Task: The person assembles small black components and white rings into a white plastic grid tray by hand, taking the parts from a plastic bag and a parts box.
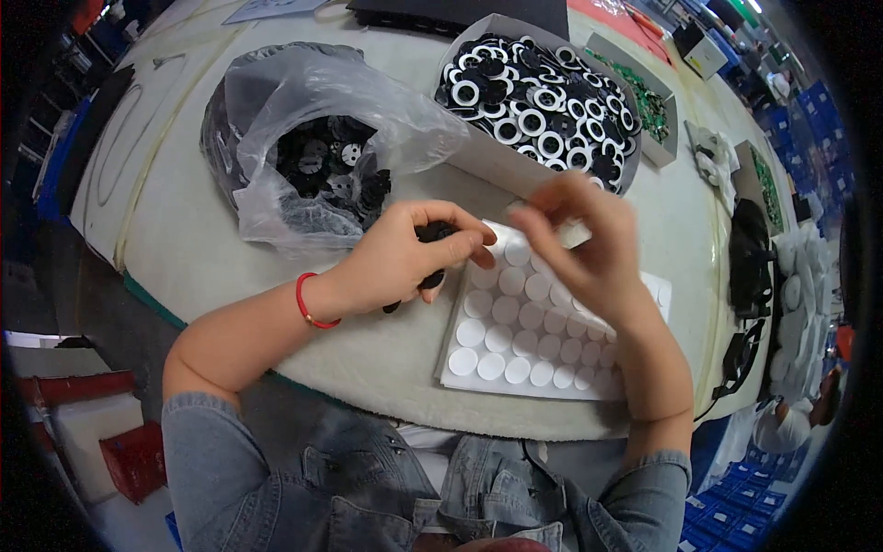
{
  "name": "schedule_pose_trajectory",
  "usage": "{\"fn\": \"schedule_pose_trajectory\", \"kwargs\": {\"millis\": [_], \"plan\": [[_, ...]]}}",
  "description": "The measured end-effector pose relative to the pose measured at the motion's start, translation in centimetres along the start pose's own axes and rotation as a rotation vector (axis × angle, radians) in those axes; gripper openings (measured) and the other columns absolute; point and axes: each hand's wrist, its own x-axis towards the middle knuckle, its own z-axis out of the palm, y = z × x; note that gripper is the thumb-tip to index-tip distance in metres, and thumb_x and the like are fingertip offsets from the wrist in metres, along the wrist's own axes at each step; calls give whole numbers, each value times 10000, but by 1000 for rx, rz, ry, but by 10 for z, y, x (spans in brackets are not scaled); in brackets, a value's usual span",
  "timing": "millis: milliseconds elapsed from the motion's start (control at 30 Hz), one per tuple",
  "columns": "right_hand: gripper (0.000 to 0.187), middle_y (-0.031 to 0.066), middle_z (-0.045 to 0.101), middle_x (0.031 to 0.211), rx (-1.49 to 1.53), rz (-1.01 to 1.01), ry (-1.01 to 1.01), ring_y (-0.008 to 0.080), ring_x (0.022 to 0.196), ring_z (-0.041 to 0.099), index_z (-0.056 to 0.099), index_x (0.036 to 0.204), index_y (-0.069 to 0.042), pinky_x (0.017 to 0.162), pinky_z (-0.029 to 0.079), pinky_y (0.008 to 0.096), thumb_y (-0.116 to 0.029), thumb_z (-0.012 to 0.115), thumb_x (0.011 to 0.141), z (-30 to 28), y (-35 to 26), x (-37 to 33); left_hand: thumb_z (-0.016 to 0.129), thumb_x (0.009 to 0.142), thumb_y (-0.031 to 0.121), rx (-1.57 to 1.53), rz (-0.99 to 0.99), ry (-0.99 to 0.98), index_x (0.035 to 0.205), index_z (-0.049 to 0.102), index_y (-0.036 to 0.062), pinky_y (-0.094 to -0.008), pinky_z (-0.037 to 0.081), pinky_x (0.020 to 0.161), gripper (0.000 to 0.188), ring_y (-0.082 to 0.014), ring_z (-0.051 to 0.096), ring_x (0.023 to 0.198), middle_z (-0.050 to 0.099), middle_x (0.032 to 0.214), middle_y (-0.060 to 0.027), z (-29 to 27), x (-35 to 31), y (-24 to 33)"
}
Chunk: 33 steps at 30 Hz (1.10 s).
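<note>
My left hand [405, 250], with a red band round its wrist, is curled around several black plastic parts [436, 255]. Its thumb and index finger come together at the near edge of a white sheet of round white stickers [504, 310]. Over that sheet, my right hand [589, 239] is raised with bent fingers. Motion smears it, and whether anything is between its fingertips cannot be made out. Left of my hands stands a clear plastic bag [267, 166], its mouth open, holding black round parts with small holes [315, 156].
A cardboard box [487, 166] full of black parts with white rings [532, 122] stands beyond my hands. Beside it is a box of green circuit boards [653, 115]. A black flat case [460, 14] lies at the far edge. The pale table [368, 368] curves toward me.
</note>
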Motion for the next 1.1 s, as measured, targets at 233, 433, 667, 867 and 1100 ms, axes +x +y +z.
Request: {"fn": "schedule_pose_trajectory", "kwargs": {"millis": [233,433,667,867,1100], "plan": [[119,19,586,730,205,230,472,54,626,554,573,900,12,546,442,190,-99,608,922,-36,41,13,530,963,243,-108,-70,-43,1081,604,-8,-170,314,365,287,-34,462,459,671,932,-75,-2,5,-2],[79,-3,587,708,92,153,478,31,607,510,581,891,7,517,400,190,-55,629,891,-32,43,12,525,962,231,-119,-49,-16,1087,602,-14,-172,305,361,285,-33,458,449,666,922,-76,-5,8,-5],[105,141,601,618,-294,358,-165,220,524,587,656,934,-23,513,452,343,-47,656,832,-51,9,3,523,957,211,-79,-48,2,1076,611,-1,-175,306,366,258,-33,460,445,667,898,-58,-5,7,-5],[484,154,660,805,-382,308,-220,367,745,645,515,1282,-105,659,508,407,31,593,823,-43,-9,-3,491,982,213,-63,-22,22,1062,606,8,-170,281,330,248,-31,440,414,652,873,-61,-4,10,-8],[237,168,656,872,-545,143,-558,356,809,629,655,934,-22,711,505,422,65,585,724,-43,28,-10,491,980,209,-30,15,-3,1069,602,5,-164,282,340,249,-31,448,428,651,877,-67,-4,10,-7]]}}
